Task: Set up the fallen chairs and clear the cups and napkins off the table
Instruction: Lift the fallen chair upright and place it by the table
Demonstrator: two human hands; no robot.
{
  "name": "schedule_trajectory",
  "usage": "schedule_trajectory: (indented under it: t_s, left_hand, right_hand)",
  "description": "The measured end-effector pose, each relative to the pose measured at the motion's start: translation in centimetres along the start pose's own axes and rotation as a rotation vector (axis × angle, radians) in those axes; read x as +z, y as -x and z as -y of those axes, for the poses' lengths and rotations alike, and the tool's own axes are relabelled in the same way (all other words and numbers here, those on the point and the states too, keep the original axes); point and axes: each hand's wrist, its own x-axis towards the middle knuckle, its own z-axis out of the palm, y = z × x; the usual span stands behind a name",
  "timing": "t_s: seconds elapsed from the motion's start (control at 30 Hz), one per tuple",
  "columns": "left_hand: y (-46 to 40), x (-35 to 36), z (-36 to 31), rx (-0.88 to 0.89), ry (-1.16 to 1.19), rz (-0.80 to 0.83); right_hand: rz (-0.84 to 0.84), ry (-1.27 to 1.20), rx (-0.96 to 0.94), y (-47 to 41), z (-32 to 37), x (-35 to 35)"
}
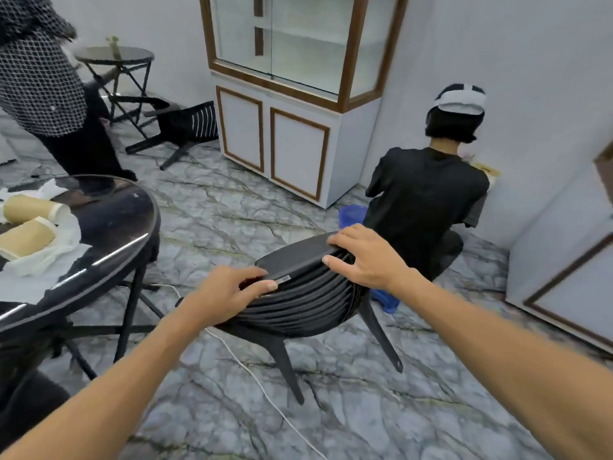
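A black ribbed chair (pixel 305 303) stands on its legs just in front of me. My left hand (pixel 225 290) grips the left end of its top rail, and my right hand (pixel 361 257) holds the right end. A second black chair (pixel 185 127) lies tipped over on the floor at the back, near the cabinet. On the round dark glass table (pixel 112 234) at my left lie two tan paper cups (pixel 30 224) on their sides, on crumpled white napkins (pixel 56 254).
A person in black crouches by the wall behind the chair, beside a blue tub (pixel 351 215). Another person stands at the back left next to a small round table (pixel 114 56). A white glass-fronted cabinet (pixel 292 104) stands ahead. A white cable (pixel 258 380) crosses the marble floor.
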Motion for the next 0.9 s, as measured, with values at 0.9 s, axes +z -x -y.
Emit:
schedule_trajectory:
  t_s: [0.9]
  left_hand:
    - [-8.7, 7.3, -7.7, 0.09, -0.147, -0.057]
  right_hand:
    - [-0.231, -0.137, 0.076, 7.0, -12.1, 0.7]
